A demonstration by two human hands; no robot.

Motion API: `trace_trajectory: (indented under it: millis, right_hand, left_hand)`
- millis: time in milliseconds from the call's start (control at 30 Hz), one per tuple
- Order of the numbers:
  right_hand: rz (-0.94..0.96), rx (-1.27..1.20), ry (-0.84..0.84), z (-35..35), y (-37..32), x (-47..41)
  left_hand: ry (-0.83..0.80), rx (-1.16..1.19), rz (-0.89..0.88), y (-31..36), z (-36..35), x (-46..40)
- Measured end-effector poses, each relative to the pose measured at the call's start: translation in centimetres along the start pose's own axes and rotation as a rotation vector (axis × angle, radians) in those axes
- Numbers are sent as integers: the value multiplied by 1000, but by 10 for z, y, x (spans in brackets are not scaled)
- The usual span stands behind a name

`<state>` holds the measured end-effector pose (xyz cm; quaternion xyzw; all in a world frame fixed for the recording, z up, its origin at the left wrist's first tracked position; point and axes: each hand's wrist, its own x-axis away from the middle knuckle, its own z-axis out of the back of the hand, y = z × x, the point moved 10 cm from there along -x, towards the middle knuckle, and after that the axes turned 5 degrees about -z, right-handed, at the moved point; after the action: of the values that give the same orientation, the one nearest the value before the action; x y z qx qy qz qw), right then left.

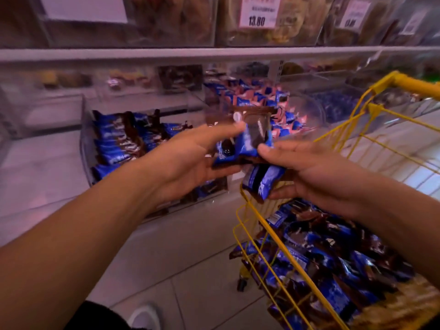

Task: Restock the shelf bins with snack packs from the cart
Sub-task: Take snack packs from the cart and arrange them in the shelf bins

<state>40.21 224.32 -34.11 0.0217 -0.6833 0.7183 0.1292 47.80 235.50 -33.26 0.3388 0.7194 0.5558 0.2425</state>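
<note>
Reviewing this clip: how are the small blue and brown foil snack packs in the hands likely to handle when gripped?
The blue and brown foil snack packs look light: the left hand and right hand hold several between them. Their glossy wrappers probably slide against each other, so a loose bunch may slip. The crinkled wrappers suggest soft packs that would deform rather than break.
</note>
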Motion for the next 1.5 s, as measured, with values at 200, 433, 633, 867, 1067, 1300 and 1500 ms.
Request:
trace_trajectory:
  millis: [200, 433, 633, 867, 1067, 1300, 1500]
  right_hand:
    - [-2, 157, -11, -11, 7, -2]
    - [156, -112, 46, 14, -13, 5]
    - [332, -242, 128, 16, -29, 12]
    - [410, 117, 415, 35, -45, 26]
    - [117, -265, 69, 11, -23, 13]
    - [159, 26, 88, 21, -24, 22]
    - [175, 71, 145, 22, -24, 24]
  left_hand:
    - [109, -188, -55, -3, 14, -4]
    - [369, -306, -71, 14, 49, 3]
    - [172, -63, 130, -15, 14, 2]
    - [83, 100, 172, -27, -12, -4]
    - [0, 159, 216, -37, -27, -6]
    - [-185, 195, 285, -35, -30, 2]
    - [-304, 96, 195, -28, -35, 7]
